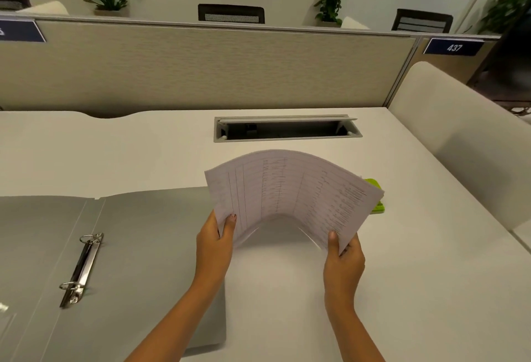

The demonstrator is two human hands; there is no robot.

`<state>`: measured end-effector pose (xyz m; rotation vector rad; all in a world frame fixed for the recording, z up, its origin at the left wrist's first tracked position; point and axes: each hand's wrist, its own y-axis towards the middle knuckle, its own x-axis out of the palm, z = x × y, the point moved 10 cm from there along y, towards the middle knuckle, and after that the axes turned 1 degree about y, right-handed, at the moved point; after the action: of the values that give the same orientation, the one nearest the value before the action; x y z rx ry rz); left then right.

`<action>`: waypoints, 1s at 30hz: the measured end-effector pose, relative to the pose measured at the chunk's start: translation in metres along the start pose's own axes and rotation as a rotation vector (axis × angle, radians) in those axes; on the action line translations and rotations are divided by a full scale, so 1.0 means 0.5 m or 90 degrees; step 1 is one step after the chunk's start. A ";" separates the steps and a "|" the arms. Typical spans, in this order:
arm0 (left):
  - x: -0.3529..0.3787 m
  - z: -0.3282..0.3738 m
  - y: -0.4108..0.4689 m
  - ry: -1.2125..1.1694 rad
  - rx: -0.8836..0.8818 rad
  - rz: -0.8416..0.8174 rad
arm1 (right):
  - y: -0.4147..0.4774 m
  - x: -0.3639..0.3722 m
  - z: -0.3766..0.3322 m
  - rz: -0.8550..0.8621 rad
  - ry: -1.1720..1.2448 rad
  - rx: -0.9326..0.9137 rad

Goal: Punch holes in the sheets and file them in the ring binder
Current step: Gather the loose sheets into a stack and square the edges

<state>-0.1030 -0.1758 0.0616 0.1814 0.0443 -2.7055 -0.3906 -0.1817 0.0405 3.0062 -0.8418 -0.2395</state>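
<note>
A stack of printed sheets (290, 189) is held above the white desk, bowed upward in an arch. My left hand (214, 244) grips its near left corner, thumb on top. My right hand (343, 258) grips the near right corner, also thumb on top. A grey ring binder (138, 246) lies open flat on the desk to the left, its metal two-ring mechanism (82, 268) closed and bare. A lime-green object (376, 198), likely the hole punch, pokes out from behind the sheets' right edge, mostly hidden.
A recessed cable tray (287, 129) with its lid up sits in the desk (416, 275) beyond the sheets. A beige partition (201, 68) closes the far side. A pale chair back (459, 132) stands at the right.
</note>
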 end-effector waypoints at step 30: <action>-0.181 0.447 0.004 0.393 0.617 0.192 | -0.004 0.139 -0.323 -0.232 -0.082 -0.413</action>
<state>-0.0475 -0.1534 0.2955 1.1727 -1.0162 -2.0518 -0.3067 -0.2209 0.1900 2.5061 -0.1474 -0.5845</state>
